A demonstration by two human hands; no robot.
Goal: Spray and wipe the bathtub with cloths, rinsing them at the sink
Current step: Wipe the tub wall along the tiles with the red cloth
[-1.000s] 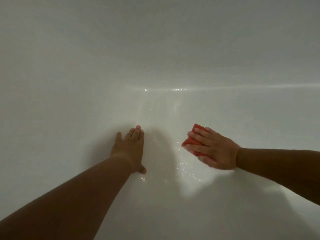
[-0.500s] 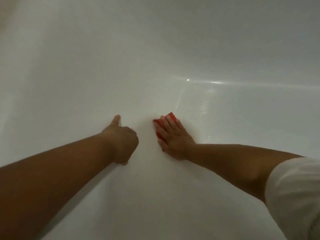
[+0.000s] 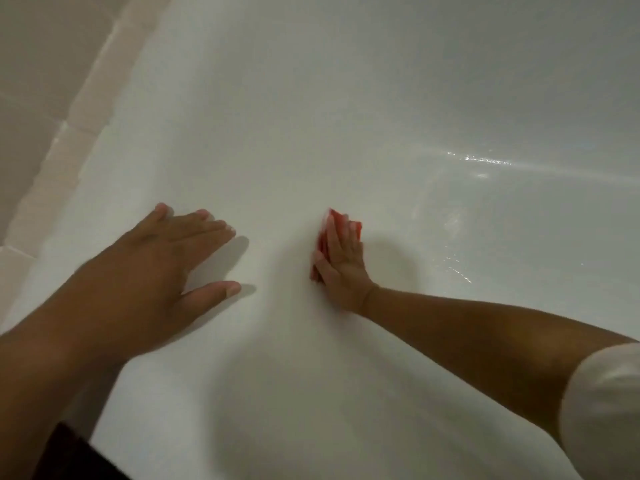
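While the left hand (image 3: 156,271) spreads open over the wet bathtub (image 3: 381,116), the right hand (image 3: 341,261) presses a cloth (image 3: 320,247).

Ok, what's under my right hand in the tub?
A red cloth, pressed flat against the white bathtub by the right hand. Only its edges show around the hand; the rest of it is covered.

Beige tiles (image 3: 34,46) at upper left, a dark patch (image 3: 69,459) at lower left.
The tiles are large and smooth, crossed by thin pale joints; a strip of smaller tiles (image 3: 79,126), lighter in tone, runs diagonally down beside them toward the left edge. The dark patch fills the bottom left corner, too dim to tell what it is.
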